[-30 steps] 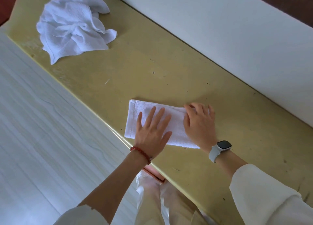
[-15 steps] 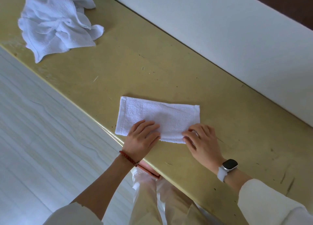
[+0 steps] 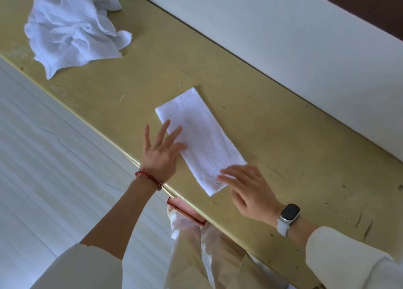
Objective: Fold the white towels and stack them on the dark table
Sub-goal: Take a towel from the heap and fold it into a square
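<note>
low in the frame, the right hand, a watch on its wrist, lies with straight fingers on the near end of the folded towel. left of it, the left hand, spread flat and wearing a red bracelet, touches the towel's left edge. the towel lies diagonally at mid-frame on the yellow counter. in the upper left sits a crumpled towel pile.
</note>
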`<state>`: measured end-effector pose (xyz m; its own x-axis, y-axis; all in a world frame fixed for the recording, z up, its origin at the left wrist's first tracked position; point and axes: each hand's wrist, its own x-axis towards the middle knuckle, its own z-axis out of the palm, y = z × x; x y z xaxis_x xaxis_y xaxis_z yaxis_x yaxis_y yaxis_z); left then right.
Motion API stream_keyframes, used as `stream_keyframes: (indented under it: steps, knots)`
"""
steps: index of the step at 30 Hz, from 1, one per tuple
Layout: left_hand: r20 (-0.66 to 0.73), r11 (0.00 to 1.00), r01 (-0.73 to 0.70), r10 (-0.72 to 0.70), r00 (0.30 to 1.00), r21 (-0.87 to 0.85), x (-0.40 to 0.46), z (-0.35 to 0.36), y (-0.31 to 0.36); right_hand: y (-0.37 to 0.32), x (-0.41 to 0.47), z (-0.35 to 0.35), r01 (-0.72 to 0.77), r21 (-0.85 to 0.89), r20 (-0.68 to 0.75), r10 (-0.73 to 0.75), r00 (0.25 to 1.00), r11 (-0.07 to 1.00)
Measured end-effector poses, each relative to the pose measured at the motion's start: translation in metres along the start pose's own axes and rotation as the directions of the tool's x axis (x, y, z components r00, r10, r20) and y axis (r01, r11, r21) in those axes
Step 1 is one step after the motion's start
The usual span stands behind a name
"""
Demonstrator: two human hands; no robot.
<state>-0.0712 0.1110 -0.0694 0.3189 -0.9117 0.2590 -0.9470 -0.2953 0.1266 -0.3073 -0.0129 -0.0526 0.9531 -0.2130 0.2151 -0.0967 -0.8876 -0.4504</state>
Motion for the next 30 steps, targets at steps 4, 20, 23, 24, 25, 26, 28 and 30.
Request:
stream_keyframes:
  steps: [4, 20, 23, 24, 25, 26, 28, 30]
  knots:
    - [-0.048, 0.995, 0.04, -0.045, 0.998, -0.096, -0.008, -0.016, 0.014, 0.018, 0.011, -0.002, -0.189, -0.093, -0.075, 0.182, 0.98, 0.978]
    - [-0.073, 0.973, -0.011, -0.006, 0.997, -0.231, -0.054, -0.004, 0.079, 0.039, -0.003, -0.002, 0.05, -0.153, 0.017, -0.048, 0.999, 0.987]
    - [-0.131, 0.978, -0.042, 0.016, 0.991, -0.203, -0.056, 0.0, 0.079, 0.039, 0.003, 0.0, 0.073, -0.238, 0.01, -0.073, 0.997, 0.969]
    - [-0.146, 0.978, -0.051, 0.022, 0.989, -0.201, -0.057, 0.0, 0.078, 0.038, 0.005, 0.001, 0.075, -0.26, 0.002, -0.077, 0.997, 0.963]
    - [-0.158, 0.976, -0.056, 0.022, 0.987, -0.211, -0.057, 0.001, 0.077, 0.038, 0.006, 0.001, 0.077, -0.273, -0.008, -0.082, 0.997, 0.959]
    - [-0.163, 0.971, -0.054, 0.016, 0.987, -0.234, -0.057, 0.001, 0.076, 0.036, 0.007, 0.002, 0.079, -0.278, -0.016, -0.087, 0.996, 0.957]
    - [-0.156, 0.952, -0.03, -0.018, 0.988, -0.303, -0.055, -0.001, 0.076, 0.034, 0.009, 0.002, 0.081, -0.254, -0.024, -0.09, 0.996, 0.964]
    - [-0.133, 0.92, 0.042, -0.102, 0.986, -0.389, -0.051, -0.006, 0.075, 0.032, 0.01, 0.001, 0.047, -0.188, -0.029, -0.053, 0.998, 0.981]
